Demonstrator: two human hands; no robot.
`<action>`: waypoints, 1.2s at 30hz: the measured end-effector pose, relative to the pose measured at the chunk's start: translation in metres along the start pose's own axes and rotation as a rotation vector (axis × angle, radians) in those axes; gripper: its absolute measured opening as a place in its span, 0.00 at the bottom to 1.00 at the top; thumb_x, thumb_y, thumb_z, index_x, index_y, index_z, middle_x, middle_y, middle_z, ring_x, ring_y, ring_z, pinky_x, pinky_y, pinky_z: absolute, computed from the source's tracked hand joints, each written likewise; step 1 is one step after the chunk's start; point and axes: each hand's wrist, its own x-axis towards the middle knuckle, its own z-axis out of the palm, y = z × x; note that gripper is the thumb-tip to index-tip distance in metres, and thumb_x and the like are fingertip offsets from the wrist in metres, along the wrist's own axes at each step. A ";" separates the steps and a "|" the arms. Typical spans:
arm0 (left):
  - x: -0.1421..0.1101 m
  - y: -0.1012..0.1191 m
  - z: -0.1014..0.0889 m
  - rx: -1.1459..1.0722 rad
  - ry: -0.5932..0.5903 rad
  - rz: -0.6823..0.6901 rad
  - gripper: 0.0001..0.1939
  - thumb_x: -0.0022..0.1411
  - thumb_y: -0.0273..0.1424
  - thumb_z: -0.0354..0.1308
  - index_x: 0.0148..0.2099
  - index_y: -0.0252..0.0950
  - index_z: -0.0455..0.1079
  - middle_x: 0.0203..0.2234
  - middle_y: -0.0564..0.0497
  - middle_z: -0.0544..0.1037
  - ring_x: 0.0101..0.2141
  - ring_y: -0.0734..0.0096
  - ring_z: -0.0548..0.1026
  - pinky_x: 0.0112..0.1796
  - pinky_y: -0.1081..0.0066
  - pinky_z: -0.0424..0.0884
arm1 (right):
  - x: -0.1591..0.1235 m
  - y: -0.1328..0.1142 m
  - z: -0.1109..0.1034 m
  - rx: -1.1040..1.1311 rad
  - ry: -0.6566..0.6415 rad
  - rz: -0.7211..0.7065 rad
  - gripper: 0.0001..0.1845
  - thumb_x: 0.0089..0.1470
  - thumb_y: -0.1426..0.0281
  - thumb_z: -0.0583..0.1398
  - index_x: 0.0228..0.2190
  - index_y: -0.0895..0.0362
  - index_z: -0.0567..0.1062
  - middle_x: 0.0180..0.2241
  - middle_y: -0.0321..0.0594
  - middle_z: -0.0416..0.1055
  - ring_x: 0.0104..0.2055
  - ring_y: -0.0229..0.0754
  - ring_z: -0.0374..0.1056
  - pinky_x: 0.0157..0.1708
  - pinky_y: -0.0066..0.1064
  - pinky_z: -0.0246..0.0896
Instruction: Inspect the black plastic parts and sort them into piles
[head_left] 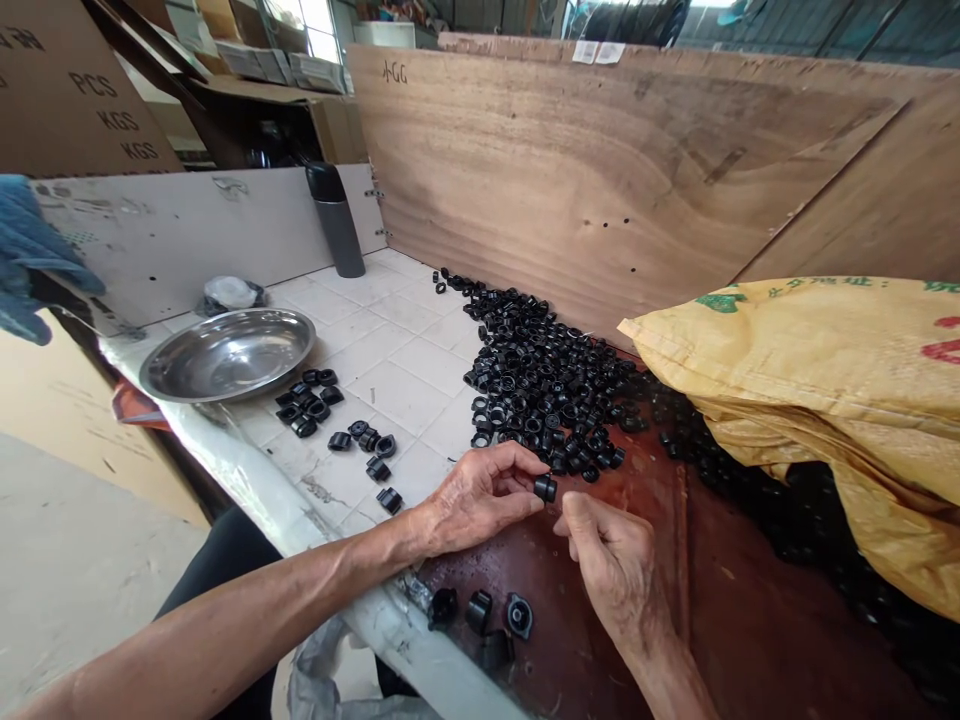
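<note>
My left hand reaches in over the near edge of the tabletop. Its thumb and fingers pinch a small black plastic fitting, round with a stepped collar. Just to the right is my right hand, its fingers curled and pressed together close to that fitting; whatever they hold, if anything, is hidden. Beyond both hands spreads a large heap of black plastic rings and caps. Closer to me, several larger black fittings lie on the reddish-brown surface, below my left wrist.
Left on the white tiled surface are a steel basin and several black fittings. A dark bottle stands near the back corner. Wooden boards wall the far side. A yellow woven sack covers part of the right.
</note>
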 end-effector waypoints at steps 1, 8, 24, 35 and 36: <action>0.000 0.001 0.000 0.000 0.004 -0.001 0.20 0.55 0.39 0.71 0.45 0.33 0.74 0.33 0.47 0.81 0.34 0.67 0.80 0.36 0.69 0.74 | 0.000 -0.001 0.000 0.018 0.010 0.011 0.22 0.65 0.57 0.56 0.22 0.54 0.73 0.20 0.36 0.69 0.22 0.38 0.66 0.25 0.27 0.61; -0.002 0.005 0.002 0.006 -0.015 -0.017 0.19 0.56 0.38 0.70 0.46 0.33 0.74 0.35 0.46 0.81 0.37 0.64 0.80 0.39 0.67 0.75 | 0.000 0.007 0.006 0.119 -0.006 0.087 0.12 0.60 0.59 0.62 0.34 0.54 0.78 0.29 0.38 0.77 0.30 0.41 0.73 0.31 0.27 0.69; -0.004 0.009 -0.011 0.461 -0.088 -0.033 0.12 0.57 0.27 0.61 0.44 0.33 0.73 0.30 0.50 0.78 0.28 0.72 0.74 0.29 0.73 0.67 | -0.004 0.018 0.030 0.491 -0.198 0.483 0.25 0.56 0.46 0.62 0.34 0.57 0.73 0.21 0.36 0.75 0.19 0.39 0.71 0.22 0.26 0.64; 0.000 0.005 -0.008 0.130 -0.040 -0.116 0.15 0.53 0.31 0.67 0.43 0.32 0.71 0.30 0.49 0.79 0.30 0.71 0.76 0.31 0.72 0.68 | -0.003 0.015 0.024 0.336 -0.109 0.295 0.20 0.58 0.53 0.63 0.41 0.56 0.75 0.27 0.38 0.78 0.27 0.42 0.75 0.31 0.29 0.69; 0.000 0.005 -0.007 0.097 -0.040 -0.118 0.16 0.52 0.32 0.67 0.43 0.32 0.71 0.29 0.50 0.78 0.30 0.71 0.76 0.31 0.73 0.68 | -0.003 0.015 0.024 0.337 -0.103 0.290 0.20 0.57 0.53 0.63 0.41 0.56 0.75 0.26 0.38 0.78 0.27 0.42 0.75 0.32 0.29 0.68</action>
